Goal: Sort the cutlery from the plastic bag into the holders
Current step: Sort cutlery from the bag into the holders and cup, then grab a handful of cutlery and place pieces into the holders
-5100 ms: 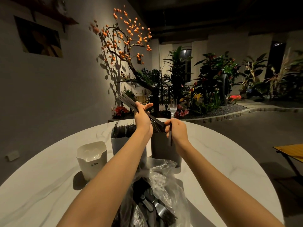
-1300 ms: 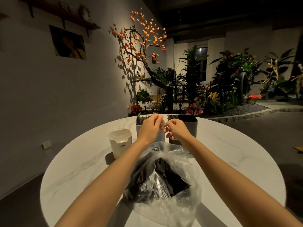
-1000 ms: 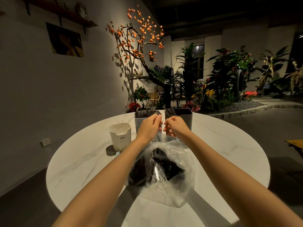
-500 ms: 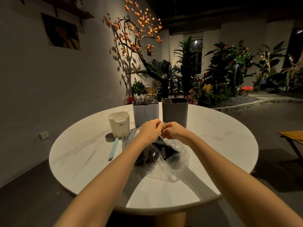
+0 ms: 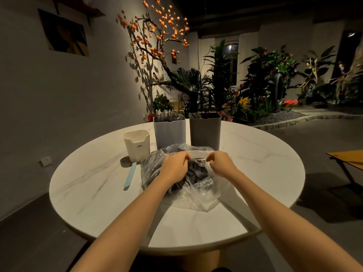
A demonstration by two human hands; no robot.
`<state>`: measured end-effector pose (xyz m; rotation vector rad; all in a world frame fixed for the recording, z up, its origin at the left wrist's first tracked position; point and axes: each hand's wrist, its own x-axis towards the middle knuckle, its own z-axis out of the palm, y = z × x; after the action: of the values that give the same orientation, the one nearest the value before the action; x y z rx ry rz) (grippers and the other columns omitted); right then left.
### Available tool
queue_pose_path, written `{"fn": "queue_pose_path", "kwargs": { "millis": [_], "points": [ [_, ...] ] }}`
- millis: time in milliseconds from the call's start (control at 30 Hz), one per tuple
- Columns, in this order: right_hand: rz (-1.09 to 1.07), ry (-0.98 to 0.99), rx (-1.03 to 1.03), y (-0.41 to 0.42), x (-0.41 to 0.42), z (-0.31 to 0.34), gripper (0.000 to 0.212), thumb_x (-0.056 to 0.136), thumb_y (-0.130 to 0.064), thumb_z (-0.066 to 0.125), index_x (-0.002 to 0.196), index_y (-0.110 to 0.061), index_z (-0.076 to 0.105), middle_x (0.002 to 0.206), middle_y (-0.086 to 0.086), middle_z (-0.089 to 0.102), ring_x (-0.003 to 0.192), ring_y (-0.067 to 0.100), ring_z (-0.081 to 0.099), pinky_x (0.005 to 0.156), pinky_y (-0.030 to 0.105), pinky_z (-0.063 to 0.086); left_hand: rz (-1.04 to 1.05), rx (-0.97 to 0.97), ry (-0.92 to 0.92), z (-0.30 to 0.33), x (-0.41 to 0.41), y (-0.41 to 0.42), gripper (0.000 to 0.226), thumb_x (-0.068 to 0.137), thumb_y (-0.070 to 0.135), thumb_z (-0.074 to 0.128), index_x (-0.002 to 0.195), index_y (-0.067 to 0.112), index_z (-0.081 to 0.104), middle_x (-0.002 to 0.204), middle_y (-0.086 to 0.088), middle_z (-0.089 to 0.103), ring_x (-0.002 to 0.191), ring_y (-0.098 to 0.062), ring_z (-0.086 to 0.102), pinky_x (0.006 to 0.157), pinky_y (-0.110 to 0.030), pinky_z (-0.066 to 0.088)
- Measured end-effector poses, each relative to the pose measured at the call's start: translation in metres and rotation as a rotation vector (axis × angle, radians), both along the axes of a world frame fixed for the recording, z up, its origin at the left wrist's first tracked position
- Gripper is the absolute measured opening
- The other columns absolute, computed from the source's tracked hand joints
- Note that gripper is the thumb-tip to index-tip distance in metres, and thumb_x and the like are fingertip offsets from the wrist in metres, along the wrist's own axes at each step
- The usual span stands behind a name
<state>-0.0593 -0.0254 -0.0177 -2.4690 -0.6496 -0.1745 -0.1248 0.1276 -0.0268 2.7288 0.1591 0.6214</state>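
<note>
A clear plastic bag (image 5: 198, 195) full of dark cutlery (image 5: 196, 173) lies in the middle of the round table. My left hand (image 5: 173, 166) and my right hand (image 5: 221, 162) each pinch the bag's rim and hold its mouth apart. Behind the bag stand three holders. The small white holder (image 5: 137, 145) is on the left. The light grey holder (image 5: 169, 132) in the middle has cutlery sticking out. The dark grey holder (image 5: 205, 130) on the right shows a few dark pieces at its top.
A light blue utensil (image 5: 130, 176) lies flat on the white marble table (image 5: 94, 193) left of the bag, below the white holder. Plants and a tree with orange fruit stand beyond the table. A wooden table edge (image 5: 347, 157) shows at far right.
My hands have come down from the holders to the bag and drawn apart, spreading its mouth. The view has pulled back, so the whole table shows.
</note>
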Motion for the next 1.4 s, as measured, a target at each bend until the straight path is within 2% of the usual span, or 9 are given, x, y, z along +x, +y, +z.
{"fn": "queue_pose_path", "kwargs": {
  "millis": [133, 267, 367, 467, 567, 800, 1133, 1200, 1400],
  "points": [
    [-0.047, -0.046, -0.184, 0.001, -0.002, -0.006, 0.021, 0.088, -0.009, 0.048, 0.074, -0.003, 0.063, 0.085, 0.016, 0.062, 0.080, 0.030, 0.059, 0.066, 0.030, 0.042, 0.003, 0.076, -0.034, -0.007, 0.001, -0.002, 0.021, 0.099, 0.015, 0.041, 0.108, 0.015, 0.060, 0.111, -0.004, 0.063, 0.101, -0.022, 0.056, 0.096, -0.038, 0.041],
    [-0.027, -0.035, -0.319, 0.005, -0.005, 0.000, 0.040, 0.098, -0.034, 0.046, 0.106, 0.000, 0.066, 0.110, 0.017, 0.066, 0.101, 0.031, 0.060, 0.082, 0.032, 0.043, 0.008, 0.094, -0.103, -0.012, 0.002, -0.001, 0.019, 0.097, 0.013, 0.043, 0.106, 0.011, 0.059, 0.110, -0.006, 0.056, 0.101, -0.022, 0.049, 0.089, -0.037, 0.044],
    [0.112, 0.139, -0.362, 0.010, -0.008, 0.010, 0.046, 0.097, -0.046, 0.047, 0.098, -0.004, 0.065, 0.107, 0.014, 0.064, 0.093, 0.024, 0.054, 0.082, 0.030, 0.040, 0.023, 0.042, -0.161, -0.012, 0.002, -0.001, 0.018, 0.095, 0.010, 0.046, 0.102, 0.011, 0.062, 0.105, -0.006, 0.060, 0.098, -0.022, 0.051, 0.082, -0.032, 0.045],
    [0.177, 0.199, -0.381, 0.013, -0.012, 0.014, 0.032, 0.094, -0.043, 0.055, 0.098, -0.012, 0.061, 0.102, 0.005, 0.062, 0.083, 0.015, 0.049, 0.073, 0.019, 0.037, 0.029, -0.056, -0.176, -0.009, 0.000, -0.001, 0.021, 0.095, 0.009, 0.046, 0.102, 0.010, 0.067, 0.100, -0.007, 0.067, 0.090, -0.019, 0.058, 0.076, -0.026, 0.043],
    [0.169, 0.187, -0.403, 0.017, -0.012, 0.015, 0.044, 0.093, -0.040, 0.058, 0.122, -0.006, 0.058, 0.123, 0.010, 0.060, 0.095, 0.020, 0.050, 0.079, 0.025, 0.037, 0.041, -0.095, -0.193, -0.009, 0.000, -0.001, 0.022, 0.096, 0.009, 0.046, 0.105, 0.011, 0.067, 0.102, -0.007, 0.068, 0.086, -0.014, 0.054, 0.077, -0.025, 0.045],
    [0.122, 0.237, -0.367, 0.025, -0.010, 0.019, 0.049, 0.094, -0.040, 0.056, 0.128, -0.005, 0.054, 0.125, 0.012, 0.058, 0.099, 0.021, 0.049, 0.083, 0.028, 0.038, 0.018, -0.092, -0.139, -0.010, 0.001, 0.000, 0.025, 0.098, 0.010, 0.044, 0.113, 0.013, 0.063, 0.108, -0.008, 0.068, 0.096, -0.022, 0.060, 0.087, -0.036, 0.052],
    [0.073, 0.282, -0.361, 0.024, 0.000, 0.015, 0.024, 0.094, -0.027, 0.057, 0.105, -0.006, 0.061, 0.103, 0.009, 0.063, 0.082, 0.021, 0.061, 0.064, 0.022, 0.048, -0.009, -0.069, -0.138, -0.008, 0.001, 0.000, 0.024, 0.096, 0.010, 0.044, 0.109, 0.011, 0.065, 0.112, -0.006, 0.065, 0.101, -0.022, 0.057, 0.093, -0.039, 0.049],
    [0.047, 0.273, -0.370, 0.022, -0.002, 0.016, 0.018, 0.094, -0.026, 0.053, 0.101, -0.010, 0.060, 0.093, 0.007, 0.057, 0.068, 0.016, 0.052, 0.051, 0.020, 0.037, -0.019, -0.069, -0.124, -0.008, 0.000, 0.000, 0.024, 0.096, 0.011, 0.045, 0.108, 0.012, 0.065, 0.112, -0.005, 0.065, 0.101, -0.022, 0.058, 0.093, -0.040, 0.048],
    [-0.004, 0.272, -0.364, 0.023, 0.003, 0.016, 0.032, 0.095, -0.025, 0.054, 0.067, -0.013, 0.045, 0.067, 0.003, 0.046, 0.055, 0.011, 0.042, 0.044, 0.017, 0.033, -0.025, -0.081, -0.115, -0.008, 0.000, 0.001, 0.021, 0.096, 0.014, 0.046, 0.101, 0.017, 0.067, 0.105, -0.001, 0.067, 0.094, -0.018, 0.059, 0.088, -0.038, 0.050]
  ]
}}
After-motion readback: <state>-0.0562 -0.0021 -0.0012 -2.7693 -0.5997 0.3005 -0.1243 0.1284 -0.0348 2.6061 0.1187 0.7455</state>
